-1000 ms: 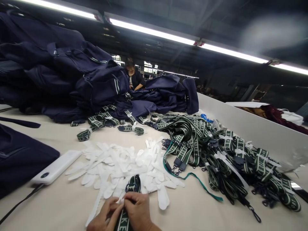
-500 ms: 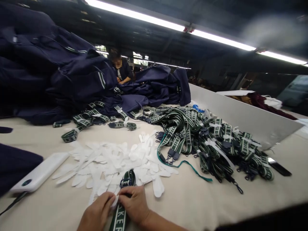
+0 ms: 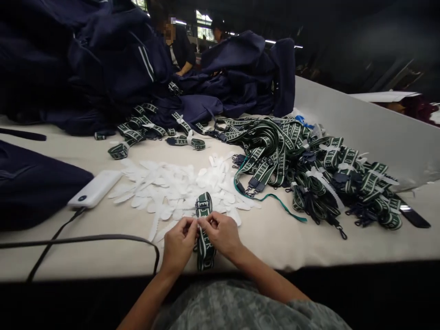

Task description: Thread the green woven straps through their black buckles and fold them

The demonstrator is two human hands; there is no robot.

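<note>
Neatly looped strap (image 3: 206,252) (woven), rounded strips (image 3: 178,187)

1. The right hand (image 3: 222,234) covers the middle of the folded strap (image 3: 205,259); what lies between its fingertips and those of the left hand (image 3: 179,240) is too small to tell.
2. The top and left edges cut off the navy bags (image 3: 110,68).
3. These hide the lower body of 1 co-worker (image 3: 183,48).
4. The strap pile (image 3: 288,151) hides 1 end of the flat black object (image 3: 415,216).
5. The bottom edge crops the patterned garment (image 3: 247,308).
</note>
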